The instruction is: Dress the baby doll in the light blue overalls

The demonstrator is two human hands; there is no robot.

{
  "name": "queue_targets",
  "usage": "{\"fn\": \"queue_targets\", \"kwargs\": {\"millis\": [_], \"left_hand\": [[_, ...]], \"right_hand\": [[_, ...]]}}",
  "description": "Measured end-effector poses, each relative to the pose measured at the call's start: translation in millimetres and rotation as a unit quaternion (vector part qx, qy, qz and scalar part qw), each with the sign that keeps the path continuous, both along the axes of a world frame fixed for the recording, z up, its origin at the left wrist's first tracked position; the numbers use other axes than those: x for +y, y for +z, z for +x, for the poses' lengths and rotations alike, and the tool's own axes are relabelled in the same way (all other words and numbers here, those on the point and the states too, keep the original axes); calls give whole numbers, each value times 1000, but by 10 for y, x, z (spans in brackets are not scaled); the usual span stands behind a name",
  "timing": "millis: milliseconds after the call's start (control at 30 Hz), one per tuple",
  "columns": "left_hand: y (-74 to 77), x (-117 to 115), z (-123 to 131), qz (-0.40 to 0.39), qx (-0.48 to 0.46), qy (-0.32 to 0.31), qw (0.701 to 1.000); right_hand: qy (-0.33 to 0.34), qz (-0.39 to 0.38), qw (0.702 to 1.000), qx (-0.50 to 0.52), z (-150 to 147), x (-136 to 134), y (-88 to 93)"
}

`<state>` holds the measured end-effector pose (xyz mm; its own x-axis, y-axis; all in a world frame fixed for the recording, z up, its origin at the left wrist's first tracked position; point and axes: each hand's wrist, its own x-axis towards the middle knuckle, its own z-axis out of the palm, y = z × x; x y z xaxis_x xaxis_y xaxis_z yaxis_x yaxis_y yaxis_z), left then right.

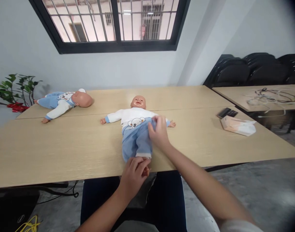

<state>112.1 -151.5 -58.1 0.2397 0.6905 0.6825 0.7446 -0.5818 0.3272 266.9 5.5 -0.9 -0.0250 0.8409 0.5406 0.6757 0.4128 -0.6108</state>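
A baby doll (138, 102) lies on its back in front of me, its head toward the wall and its arms spread. It wears a white long-sleeved top (128, 115) with a bear face on it, and light blue pants (135, 141). My right hand (160, 130) pinches the waist edge of the pants on the right side. Closed around the doll's foot (146, 171) at the table's front edge is my left hand (135, 172), just below the white cuff. Its fingers partly cover the feet.
A second doll (65, 100) in similar clothes lies at the back left, near a potted plant (16, 90). On the right are a tissue pack (238, 125) and a black object (227, 112). Tangled cables (273, 98) cover part of another table.
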Motion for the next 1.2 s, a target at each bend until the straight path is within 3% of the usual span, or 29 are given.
{"fn": "queue_targets", "kwargs": {"millis": [100, 200, 333, 433, 500, 600, 667, 700, 733, 800, 833, 867, 900, 967, 1033, 1200], "left_hand": [[5, -13, -37, -4, -20, -25, 999], [-14, -18, -88, 7, -12, -44, 999], [-51, -7, -71, 1, -5, -44, 999], [-85, -2, -5, -15, -12, -25, 1000], [-89, -6, 34, -34, -13, -24, 999], [-30, 0, 23, -74, -15, -107, 991], [36, 52, -69, -84, -40, -187, 978], [64, 108, -145, -81, -68, -192, 976], [83, 188, -238, -78, -107, -163, 978], [84, 421, -452, -89, -205, -4, 975], [66, 564, -559, -118, -249, 86, 958], [39, 714, -656, -154, -283, 136, 937], [7, 860, -736, -199, -304, 145, 920], [-55, 1104, -833, -285, -343, 101, 890], [-99, 1250, -840, -326, -349, 71, 876], [-155, 1316, -635, -301, -411, 93, 855]], "right_hand": [[100, -14, 995, -16, 112, -779, -194], [117, -34, 990, -67, 253, -1178, -411], [124, -38, 986, -109, 305, -1213, -551], [169, -44, 976, -129, 326, -1175, -533], [164, -94, 977, -100, 351, -1173, -500], [93, -191, 976, 37, 349, -1201, -460], [56, -218, 969, 103, 297, -1233, -449], [51, -218, 969, 104, 259, -1248, -448], [50, -213, 972, 89, 220, -1259, -450], [51, -194, 978, 47, 160, -1257, -463], [53, -189, 980, 32, 149, -1242, -471], [54, -187, 981, 24, 153, -1217, -479], [53, -185, 981, 19, 173, -1185, -486], [52, -181, 982, 4, 239, -1115, -483], [36, -172, 984, -28, 295, -1072, -444], [-39, -64, 988, -134, 57, -1185, -247]]}}
